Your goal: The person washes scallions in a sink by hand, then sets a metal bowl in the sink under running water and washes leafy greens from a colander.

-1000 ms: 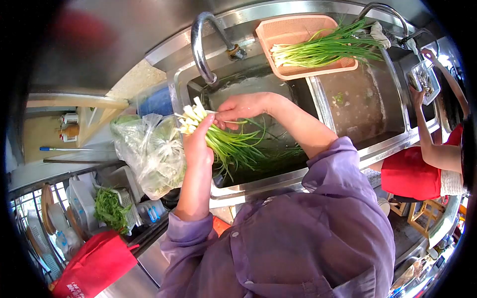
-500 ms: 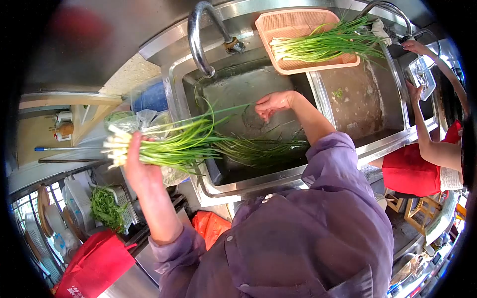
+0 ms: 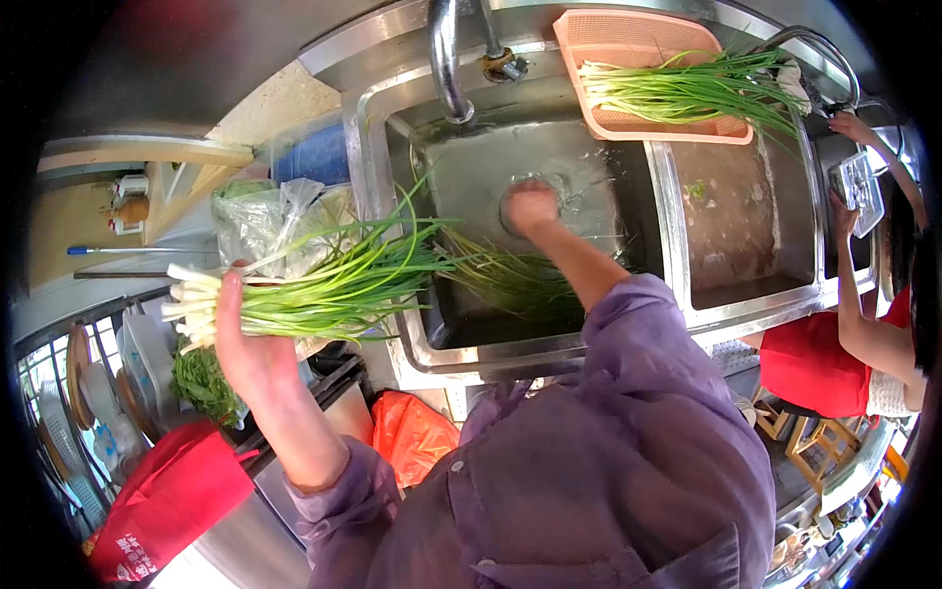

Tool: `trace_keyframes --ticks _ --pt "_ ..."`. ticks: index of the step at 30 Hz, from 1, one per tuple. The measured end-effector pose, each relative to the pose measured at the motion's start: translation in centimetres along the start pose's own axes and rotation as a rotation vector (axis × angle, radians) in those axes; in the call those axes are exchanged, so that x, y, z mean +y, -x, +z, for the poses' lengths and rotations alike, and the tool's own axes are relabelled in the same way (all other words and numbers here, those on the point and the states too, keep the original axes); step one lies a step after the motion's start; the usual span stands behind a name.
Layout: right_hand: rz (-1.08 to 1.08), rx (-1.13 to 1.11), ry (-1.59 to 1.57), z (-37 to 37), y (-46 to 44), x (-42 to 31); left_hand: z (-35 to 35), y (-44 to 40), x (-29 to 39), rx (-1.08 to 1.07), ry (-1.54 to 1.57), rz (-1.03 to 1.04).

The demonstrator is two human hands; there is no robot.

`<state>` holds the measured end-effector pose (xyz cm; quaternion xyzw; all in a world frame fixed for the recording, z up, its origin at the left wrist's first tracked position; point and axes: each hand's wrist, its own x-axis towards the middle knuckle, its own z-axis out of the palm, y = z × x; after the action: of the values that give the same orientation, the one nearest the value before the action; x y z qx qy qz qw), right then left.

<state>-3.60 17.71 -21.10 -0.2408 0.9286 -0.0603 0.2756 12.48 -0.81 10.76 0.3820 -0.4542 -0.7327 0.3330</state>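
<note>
A bunch of green onions is gripped in my left hand, with the white root ends pointing left and the green tops reaching over the sink's left rim. My right hand is down in the water of the left sink basin, and its fingers are hidden by water and blur. Ripples spread around it. Loose green leaves float in the water near my right forearm. More green onions lie in a pink plastic basket at the back of the sink.
A faucet arches over the left basin. The right basin holds cloudy water. Bagged vegetables sit left of the sink. At the far right a person in a red apron holds a clear container. A red bag is lower left.
My right hand has gone down into the water, where ripples now show. The green onions in my left hand have shifted slightly left. The whole view has shifted a little.
</note>
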Motion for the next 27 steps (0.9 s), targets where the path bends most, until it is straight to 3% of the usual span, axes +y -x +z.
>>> trace_keyframes --ticks 1,3,4,6,8,10,13,16,18,21,22,25,27 --pt "-0.052 -0.025 -0.016 0.6 0.0 -1.7 -0.1 0.0 0.1 0.006 -0.001 0.002" --pt "-0.056 -0.276 -0.069 3.0 0.7 -3.9 -0.4 -0.2 0.3 -0.082 0.012 0.038" --pt "-0.061 -0.276 -0.069 3.9 -0.1 -3.4 -0.4 -0.3 0.3 -0.080 0.012 0.041" --pt "-0.339 -0.487 -0.253 5.4 -1.9 -0.3 -0.6 -0.2 0.3 -0.111 -0.002 0.036" --pt "-0.168 -0.366 -0.198 5.3 -3.9 3.9 -0.8 -0.1 0.2 -0.107 -0.012 0.027" --pt "0.054 -0.261 -0.551 2.8 -3.9 7.6 -0.9 0.0 0.1 -0.114 -0.009 0.011" --pt "-0.011 -0.291 -1.237 -3.6 -0.5 9.2 -0.7 0.0 -0.7 -0.048 0.016 -0.031" --pt "-0.176 -0.301 -1.390 -8.4 2.5 7.5 1.3 0.5 -2.4 -0.232 -0.106 -0.054" --pt "-0.260 -0.290 -1.412 -10.7 4.1 5.7 2.6 1.1 -4.1 -0.359 -0.168 -0.152" --pt "-0.395 -0.283 -1.460 -13.4 6.5 3.1 3.2 0.1 -9.0 -0.339 -0.173 -0.377" --pt "-0.443 -0.265 -1.441 -14.1 7.2 2.4 4.7 0.6 -9.3 -0.427 -0.119 -0.358" --pt "-0.501 -0.250 -1.391 -15.5 8.9 0.6 5.5 -0.1 -12.5 -0.416 -0.043 -0.369" --pt "-0.610 -0.256 -1.172 -15.3 9.3 0.2 5.8 -0.7 -12.8 -0.433 0.033 -0.444"
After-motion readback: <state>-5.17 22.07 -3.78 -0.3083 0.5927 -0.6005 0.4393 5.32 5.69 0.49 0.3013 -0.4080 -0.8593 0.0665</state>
